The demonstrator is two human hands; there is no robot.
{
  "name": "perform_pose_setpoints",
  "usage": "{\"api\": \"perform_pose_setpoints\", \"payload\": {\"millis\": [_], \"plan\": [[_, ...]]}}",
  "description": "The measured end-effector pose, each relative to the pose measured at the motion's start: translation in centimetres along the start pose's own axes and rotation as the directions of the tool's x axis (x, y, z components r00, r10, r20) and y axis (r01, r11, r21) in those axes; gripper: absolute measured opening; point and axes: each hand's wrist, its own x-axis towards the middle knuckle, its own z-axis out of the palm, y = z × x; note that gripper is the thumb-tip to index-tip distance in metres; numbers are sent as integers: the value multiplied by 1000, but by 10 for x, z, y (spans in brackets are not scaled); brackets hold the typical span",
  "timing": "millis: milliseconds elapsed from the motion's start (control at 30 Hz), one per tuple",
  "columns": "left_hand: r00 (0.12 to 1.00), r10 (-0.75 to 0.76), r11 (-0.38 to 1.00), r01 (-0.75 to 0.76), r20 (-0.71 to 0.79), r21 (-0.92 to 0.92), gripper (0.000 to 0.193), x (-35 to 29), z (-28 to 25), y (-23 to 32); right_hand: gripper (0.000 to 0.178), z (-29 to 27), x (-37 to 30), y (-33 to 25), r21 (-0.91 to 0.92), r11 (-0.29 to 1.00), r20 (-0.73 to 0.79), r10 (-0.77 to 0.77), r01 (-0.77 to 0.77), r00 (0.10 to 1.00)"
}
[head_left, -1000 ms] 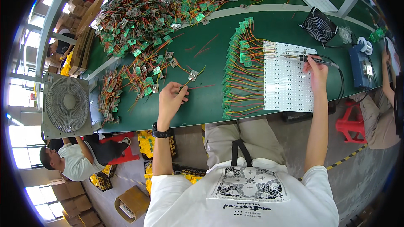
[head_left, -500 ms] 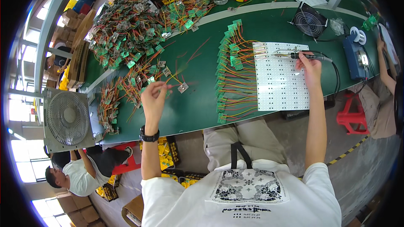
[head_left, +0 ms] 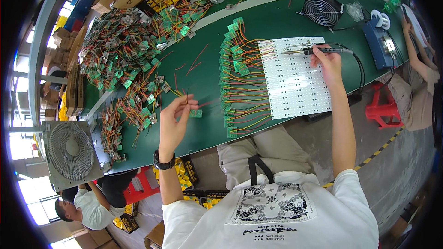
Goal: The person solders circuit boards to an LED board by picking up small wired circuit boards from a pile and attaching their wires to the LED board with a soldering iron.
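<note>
Soldering iron [head_left: 318, 51] in right hand [head_left: 328, 64], lengthwise left-right, tip leftward over white panel [head_left: 295, 78].

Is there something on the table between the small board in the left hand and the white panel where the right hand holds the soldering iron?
Yes. The left hand holds a small board by its wires. Between it and the white panel lies a column of green boards, their wires running onto the panel's left edge. The right hand holds the soldering iron over the panel's top.
</note>
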Motion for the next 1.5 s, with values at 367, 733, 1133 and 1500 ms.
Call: {"api": "perform_pose_setpoints", "payload": {"millis": [367, 733, 1133, 1500], "plan": [[957, 183, 911, -79, 226, -405, 19, 95, 109, 61, 20, 2, -1, -1, -15, 1000, 0, -6, 6, 1000], [927, 341, 920, -294, 158, -257, 18, 118, 149, 64, 19, -1, 2, 2, -28, 1000, -17, -4, 3, 1000], [885, 466, 854, -450, 0, 263, 13, 116, 172, 35, 20, -4, 0, 6, -60, 998, 16, -27, 27, 1000], [893, 444, 889, -430, -70, 156, 12, 122, 174, 28, 20, 1, -1, 5, -106, 994, 4, -29, 30, 1000]]}}
